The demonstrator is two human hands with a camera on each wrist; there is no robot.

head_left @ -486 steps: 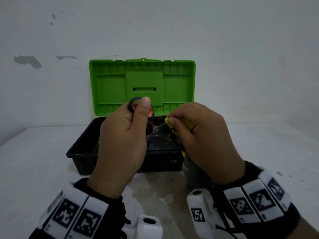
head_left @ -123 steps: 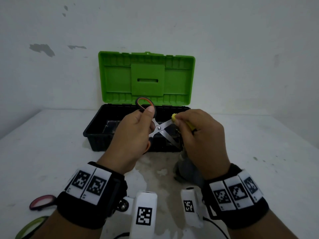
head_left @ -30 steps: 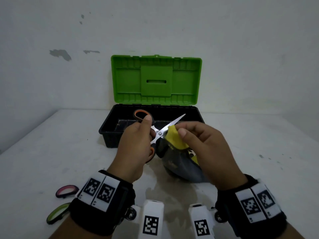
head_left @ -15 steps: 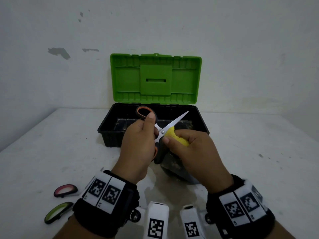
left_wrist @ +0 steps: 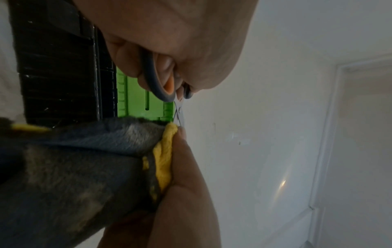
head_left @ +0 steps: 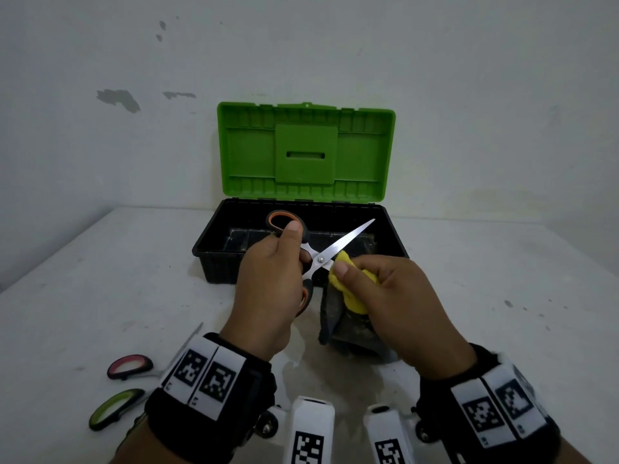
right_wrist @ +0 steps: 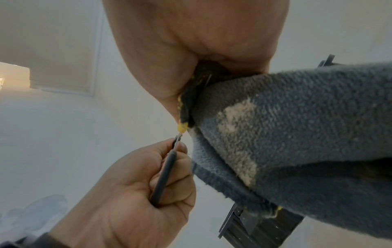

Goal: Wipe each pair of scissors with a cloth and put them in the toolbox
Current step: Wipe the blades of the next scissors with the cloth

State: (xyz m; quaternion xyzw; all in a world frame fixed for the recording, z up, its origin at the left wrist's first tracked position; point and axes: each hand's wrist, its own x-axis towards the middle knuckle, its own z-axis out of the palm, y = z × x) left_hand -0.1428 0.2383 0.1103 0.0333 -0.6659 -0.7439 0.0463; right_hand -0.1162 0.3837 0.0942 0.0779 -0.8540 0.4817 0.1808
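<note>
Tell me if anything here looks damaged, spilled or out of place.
A few things. The wall has chipped patches upper left. The table shows a blotchy, damp-looking stain in front of the toolbox. The cloth is soiled on its grey side. Two more scissors, pink-handled and green-handled, lie at the near-left.

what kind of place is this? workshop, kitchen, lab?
Probably a bare indoor room set up for recording, not a fitted workshop: plain white table, scuffed white wall, one green-lidded toolbox.
</note>
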